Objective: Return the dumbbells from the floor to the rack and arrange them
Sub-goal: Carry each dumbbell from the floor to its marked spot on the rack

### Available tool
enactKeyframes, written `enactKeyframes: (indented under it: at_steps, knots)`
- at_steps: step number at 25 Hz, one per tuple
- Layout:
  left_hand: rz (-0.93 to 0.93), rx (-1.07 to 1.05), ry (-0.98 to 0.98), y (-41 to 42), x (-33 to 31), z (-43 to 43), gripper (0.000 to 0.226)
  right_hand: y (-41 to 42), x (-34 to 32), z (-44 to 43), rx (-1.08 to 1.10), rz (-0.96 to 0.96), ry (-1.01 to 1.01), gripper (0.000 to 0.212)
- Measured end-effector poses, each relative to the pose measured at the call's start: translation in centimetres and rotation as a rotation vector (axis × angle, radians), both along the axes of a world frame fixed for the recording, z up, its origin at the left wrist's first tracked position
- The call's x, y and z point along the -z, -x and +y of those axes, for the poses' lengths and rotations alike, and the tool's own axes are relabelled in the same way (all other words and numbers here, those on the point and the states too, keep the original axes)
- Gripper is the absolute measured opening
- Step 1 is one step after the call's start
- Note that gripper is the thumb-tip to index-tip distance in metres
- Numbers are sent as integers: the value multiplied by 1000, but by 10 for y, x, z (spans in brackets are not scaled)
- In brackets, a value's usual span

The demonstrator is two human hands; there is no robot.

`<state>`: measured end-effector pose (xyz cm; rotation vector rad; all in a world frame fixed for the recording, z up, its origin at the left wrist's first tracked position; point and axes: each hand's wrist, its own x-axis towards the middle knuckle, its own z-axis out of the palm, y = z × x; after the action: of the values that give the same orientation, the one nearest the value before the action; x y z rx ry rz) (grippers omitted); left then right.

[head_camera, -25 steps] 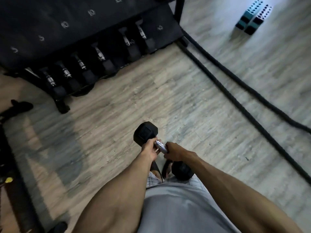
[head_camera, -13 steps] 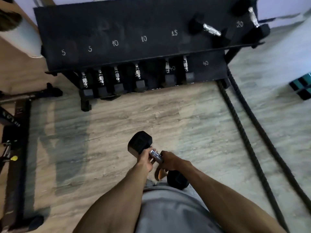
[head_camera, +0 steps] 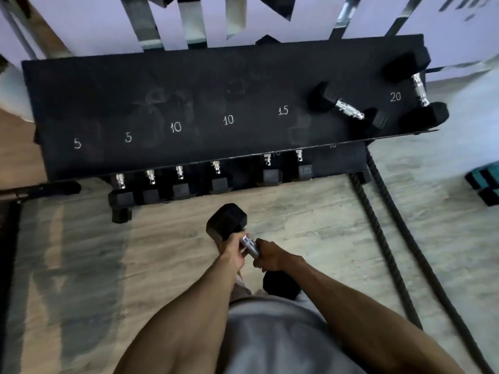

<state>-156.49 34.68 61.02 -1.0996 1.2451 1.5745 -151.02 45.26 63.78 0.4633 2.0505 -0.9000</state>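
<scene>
Both hands carry one black hex dumbbell (head_camera: 226, 220) in front of my waist. My left hand (head_camera: 234, 252) and my right hand (head_camera: 270, 256) each grip its chrome handle side by side. Ahead stands the black rack (head_camera: 189, 103), its top shelf chalked 5, 5, 10, 10, 15, 20. Two dumbbells lie askew at the shelf's right end, a smaller one (head_camera: 348, 107) and a bigger one (head_camera: 417, 87). Several dumbbells (head_camera: 216, 176) sit in a row on the lower shelf.
Two thick black ropes (head_camera: 399, 238) run along the wooden floor from the rack's right foot toward me. Teal and black blocks (head_camera: 483, 184) lie at the right edge. A dark machine frame (head_camera: 10, 238) borders the left side.
I have come closer to the rack and my view has tilted up, so the whole top shelf now shows. The dumbbell stays gripped by both hands.
</scene>
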Motion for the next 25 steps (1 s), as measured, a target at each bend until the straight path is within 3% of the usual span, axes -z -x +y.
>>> enactKeyframes:
  at_steps: [9, 15, 25]
  knots:
    - [-25, 45, -96, 161, -22, 85, 19, 158, -13, 86, -27, 38, -137, 45]
    - [-42, -6, -132, 233, -20, 152, 8, 234, -3, 163, -103, 19, -132, 50]
    - [-122, -340, -189, 295, -8, 272, 14, 329, 7, 293, -326, 1, -115, 42]
